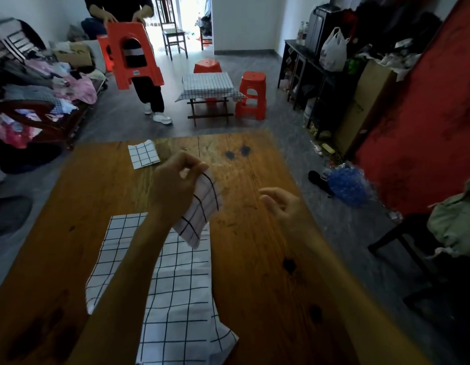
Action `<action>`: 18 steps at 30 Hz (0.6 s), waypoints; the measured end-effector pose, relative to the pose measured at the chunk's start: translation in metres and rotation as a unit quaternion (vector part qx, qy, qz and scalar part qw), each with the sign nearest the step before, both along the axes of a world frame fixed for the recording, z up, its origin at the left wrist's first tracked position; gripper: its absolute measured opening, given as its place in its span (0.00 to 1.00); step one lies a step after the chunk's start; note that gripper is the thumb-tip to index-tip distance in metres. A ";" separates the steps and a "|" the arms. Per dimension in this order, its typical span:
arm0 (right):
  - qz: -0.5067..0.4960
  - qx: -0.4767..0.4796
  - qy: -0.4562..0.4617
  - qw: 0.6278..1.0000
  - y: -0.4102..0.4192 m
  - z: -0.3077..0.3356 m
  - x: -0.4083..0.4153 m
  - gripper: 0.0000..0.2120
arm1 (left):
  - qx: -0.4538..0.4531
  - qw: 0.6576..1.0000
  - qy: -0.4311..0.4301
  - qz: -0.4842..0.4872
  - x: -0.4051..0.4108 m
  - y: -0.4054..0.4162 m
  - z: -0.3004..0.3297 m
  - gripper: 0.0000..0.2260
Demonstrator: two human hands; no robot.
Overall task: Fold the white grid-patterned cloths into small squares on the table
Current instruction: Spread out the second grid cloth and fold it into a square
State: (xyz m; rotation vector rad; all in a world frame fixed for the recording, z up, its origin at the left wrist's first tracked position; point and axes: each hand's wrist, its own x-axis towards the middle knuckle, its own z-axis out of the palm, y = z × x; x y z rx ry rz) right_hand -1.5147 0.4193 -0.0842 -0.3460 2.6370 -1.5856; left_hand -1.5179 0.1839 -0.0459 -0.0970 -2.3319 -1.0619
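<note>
Folded grid-patterned cloth [202, 209], small and white with black lines, pinched at its upper corner by left hand [176, 180], fingers curled round the fabric; lifted clear of wooden table [255, 259], lower corner dangling over larger cloth. Right hand [281, 206] held just above the tabletop, well apart from the cloth, fingers loosely curled, grasping nothing. Larger grid cloth [176, 299] spread flat and partly rumpled on the near left part of the table, under the left forearm. Another small folded cloth [144, 154] laid near the far edge of the table, apart from both hands. Beyond the table: standing person [149, 90] gripping orange plastic stool [132, 55] with both hands; low folding table [209, 85] draped in similar checked fabric, orange stools beside it.
</note>
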 end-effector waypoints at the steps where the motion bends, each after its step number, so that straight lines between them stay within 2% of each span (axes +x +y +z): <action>1: 0.030 0.012 0.011 0.999 -0.008 0.006 0.001 0.15 | -0.011 1.000 0.003 -0.018 0.004 0.006 -0.004 0.02; 3: 0.093 0.020 0.015 0.995 -0.025 0.014 0.005 0.19 | -0.025 0.999 0.008 -0.047 0.011 0.016 -0.007 0.02; 4: 0.114 0.020 0.010 0.993 -0.032 0.014 0.007 0.17 | -0.025 0.998 0.007 -0.055 0.015 0.018 -0.008 0.03; 6: 0.125 -0.001 -0.003 0.992 -0.041 0.010 0.013 0.09 | -0.012 0.998 0.008 -0.064 0.022 0.017 -0.008 0.04; 8: 0.109 -0.043 0.005 0.993 -0.044 0.007 0.021 0.05 | 0.013 0.998 0.008 -0.069 0.033 0.010 -0.007 0.08; 11: 0.058 -0.132 -0.012 0.989 -0.042 0.011 0.036 0.09 | 0.118 0.990 -0.038 -0.072 0.056 -0.001 -0.012 0.18; 15: -0.023 -0.217 -0.062 0.974 -0.037 0.005 0.055 0.14 | 0.274 0.949 -0.131 -0.080 0.089 0.000 -0.035 0.20; 18: -0.052 -0.247 -0.089 0.964 -0.033 -0.001 0.071 0.13 | 0.336 0.920 -0.178 -0.095 0.107 0.014 -0.048 0.18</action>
